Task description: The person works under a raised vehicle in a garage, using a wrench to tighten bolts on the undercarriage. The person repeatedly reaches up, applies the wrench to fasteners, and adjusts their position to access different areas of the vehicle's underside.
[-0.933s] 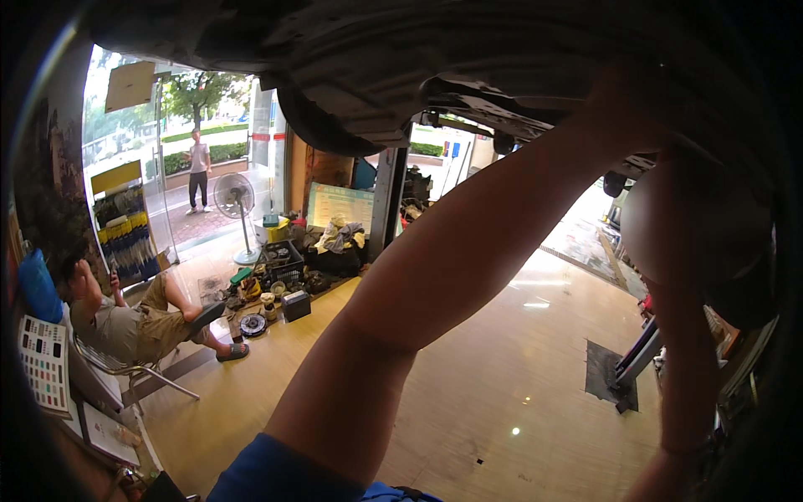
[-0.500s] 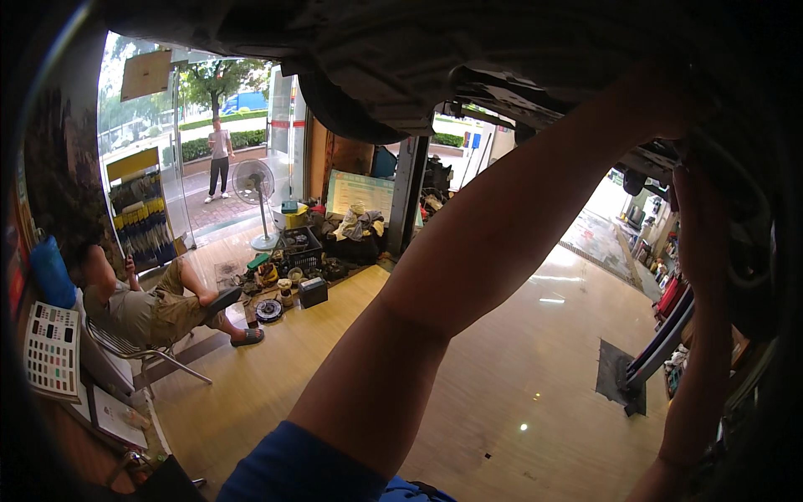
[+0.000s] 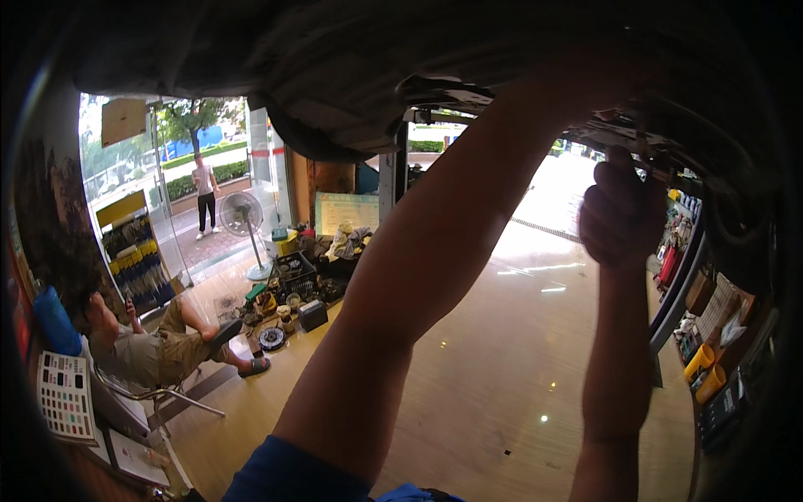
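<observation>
Overhead is the dark underside of a raised vehicle (image 3: 326, 92). My left arm (image 3: 443, 243), in a blue sleeve, stretches up and across to the right. Its hand is lost in shadow among the parts up there, so its fingers cannot be read. Close below it and a bit to the right, my right hand (image 3: 619, 213) is raised with its fingers curled into a fist, just under the vehicle's parts. Whatever it grips is too dark to name.
To the left a seated person (image 3: 159, 347) holds a phone. A fan (image 3: 242, 216), a crate (image 3: 294, 272) and oily parts stand by the glass doors; another person (image 3: 205, 192) stands outside. At the right are a slanted lift post (image 3: 677, 284) and yellow containers (image 3: 704, 372).
My right hand has come down and left out of the dark, and its curled fingers now show. The left arm has shifted a little left, and the view has turned slightly right.
</observation>
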Available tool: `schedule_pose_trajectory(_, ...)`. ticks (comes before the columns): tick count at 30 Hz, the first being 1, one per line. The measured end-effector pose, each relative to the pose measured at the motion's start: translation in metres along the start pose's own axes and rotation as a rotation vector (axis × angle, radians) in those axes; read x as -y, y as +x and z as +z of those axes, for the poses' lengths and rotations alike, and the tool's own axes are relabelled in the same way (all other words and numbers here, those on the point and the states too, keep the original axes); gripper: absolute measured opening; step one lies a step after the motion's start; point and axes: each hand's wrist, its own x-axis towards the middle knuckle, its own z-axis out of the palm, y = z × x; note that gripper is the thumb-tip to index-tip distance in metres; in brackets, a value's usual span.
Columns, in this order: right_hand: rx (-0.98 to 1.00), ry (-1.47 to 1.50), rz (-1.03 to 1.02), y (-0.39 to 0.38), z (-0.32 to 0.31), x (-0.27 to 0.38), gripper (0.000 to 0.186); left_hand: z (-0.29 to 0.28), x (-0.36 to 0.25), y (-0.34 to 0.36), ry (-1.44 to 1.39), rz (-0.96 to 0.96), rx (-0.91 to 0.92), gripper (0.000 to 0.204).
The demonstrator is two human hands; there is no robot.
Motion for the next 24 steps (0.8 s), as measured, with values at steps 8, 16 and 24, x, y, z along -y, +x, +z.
schedule_pose_trajectory(8,-0.140,0.345,-0.329,0.027,0.038,-0.018,0.028,0.006,-0.014,-0.005,-0.516,-0.035,0.069,0.045)
schedule_pose_trajectory(16,-0.912,-1.835,-0.466,0.005,0.029,0.027,0.014,0.015,-0.044,0.006,-0.392,-0.358,0.039,0.030)
schedule_pose_trajectory(24,-0.341,-2.821,-0.127,-0.014,0.053,0.093,0.021,0.026,-0.037,0.017,-0.513,-0.302,0.081,0.038)
